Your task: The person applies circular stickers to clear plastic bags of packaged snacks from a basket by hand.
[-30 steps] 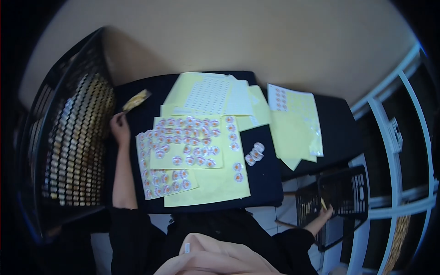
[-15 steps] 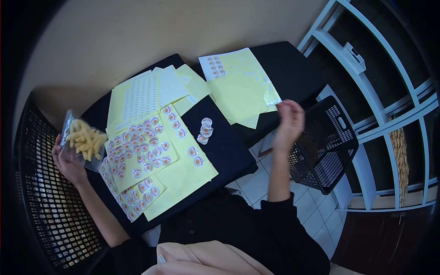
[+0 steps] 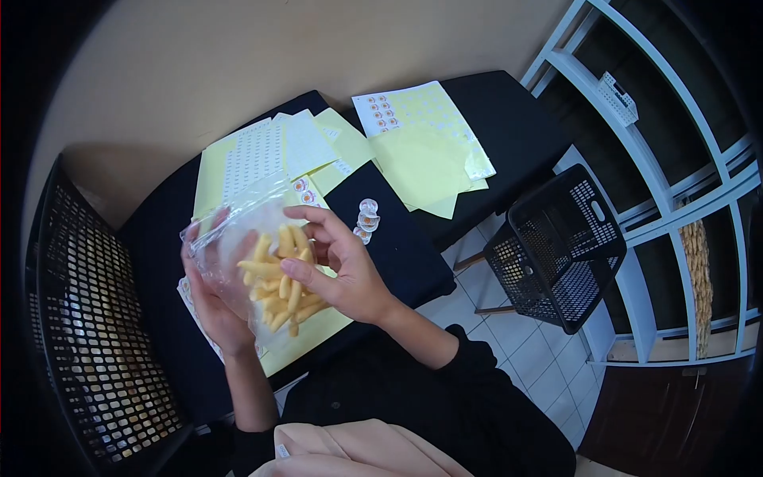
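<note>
A clear plastic bag of pale yellow snack sticks is held up over the sticker sheets, between both of my hands. My left hand grips its left edge, with some fingers behind the plastic. Across the right side, my right hand pinches the bag, thumb in front and fingers curled at the edge. Beneath it, yellow sheets with round orange-and-white stickers are mostly hidden. Right of the bag, a short overlapping row of loose round stickers lies on the black cloth.
Yellow and white backing sheets spread along the back of the table. More sheets lie at the back right. One black basket stands at the left, another at the right. White shelving is on the far right.
My left hand has brought the bag from the left basket's side to the table's front middle. My right hand has come in from the right and taken hold of the bag.
</note>
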The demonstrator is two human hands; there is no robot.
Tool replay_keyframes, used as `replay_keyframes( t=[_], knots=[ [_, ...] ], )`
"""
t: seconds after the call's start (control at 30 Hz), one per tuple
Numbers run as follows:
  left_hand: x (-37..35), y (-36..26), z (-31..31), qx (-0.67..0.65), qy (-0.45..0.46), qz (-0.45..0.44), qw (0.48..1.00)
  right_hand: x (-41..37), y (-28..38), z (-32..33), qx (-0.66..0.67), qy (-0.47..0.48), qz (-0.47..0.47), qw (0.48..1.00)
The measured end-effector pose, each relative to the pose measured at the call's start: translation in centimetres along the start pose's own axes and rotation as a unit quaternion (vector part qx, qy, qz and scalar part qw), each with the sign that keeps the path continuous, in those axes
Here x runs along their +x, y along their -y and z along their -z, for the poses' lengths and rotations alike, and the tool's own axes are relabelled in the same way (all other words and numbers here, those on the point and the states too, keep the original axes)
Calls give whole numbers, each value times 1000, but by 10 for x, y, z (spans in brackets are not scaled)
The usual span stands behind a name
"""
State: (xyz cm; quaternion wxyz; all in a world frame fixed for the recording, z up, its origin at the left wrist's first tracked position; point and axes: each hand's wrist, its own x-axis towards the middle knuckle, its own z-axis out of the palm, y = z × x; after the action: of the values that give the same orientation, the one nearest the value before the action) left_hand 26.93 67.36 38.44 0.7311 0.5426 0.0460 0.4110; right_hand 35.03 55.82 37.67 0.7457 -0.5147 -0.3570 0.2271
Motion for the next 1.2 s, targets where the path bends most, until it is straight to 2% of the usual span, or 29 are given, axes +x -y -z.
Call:
replay_keyframes(
  t=[0.07,0.1,0.13,0.2,0.23,0.33,0.4,0.53,0.67,0.73,0.83,0.87,0.93,1.0,1.07,1.2],
  knots=[
    [-8,8,-6,-161,14,63,985,-3,-4,3,-31,-55,50,997],
    [-13,13,-5,-169,55,70,982,-5,-3,6,-58,-67,54,995],
    [-17,17,-6,-170,57,74,981,-8,-3,9,-59,-71,52,994],
    [-21,23,-11,79,111,54,989,-13,-1,19,-84,-64,22,994],
    [-24,25,-20,36,76,73,994,-15,0,25,-83,-70,30,994],
    [-30,34,-48,5,79,86,993,-23,12,55,-113,-51,52,991],
    [-35,44,-70,5,94,95,991,-30,23,85,-167,-112,94,975],
    [-49,71,-124,5,139,134,981,-53,34,190,-81,-267,86,957],
    [-62,124,-187,-24,165,186,968,-102,41,341,-162,-405,58,898],
    [-67,152,-223,-48,141,213,966,-139,22,424,-153,-471,-11,869],
    [-76,185,-265,-40,127,255,958,-210,-43,532,-165,-523,-181,816],
    [-76,197,-276,-33,125,266,955,-232,-66,555,-154,-532,-244,796],
    [-78,216,-290,-7,112,260,959,-289,-149,608,-137,-482,-366,784],
    [-82,234,-302,0,67,259,964,-297,-174,602,5,-500,-469,728],
    [-87,247,-306,25,58,257,964,-314,-220,598,69,-513,-455,724],
    [-99,260,-306,86,20,290,953,-301,-276,593,76,-479,-517,705]
  ],
)
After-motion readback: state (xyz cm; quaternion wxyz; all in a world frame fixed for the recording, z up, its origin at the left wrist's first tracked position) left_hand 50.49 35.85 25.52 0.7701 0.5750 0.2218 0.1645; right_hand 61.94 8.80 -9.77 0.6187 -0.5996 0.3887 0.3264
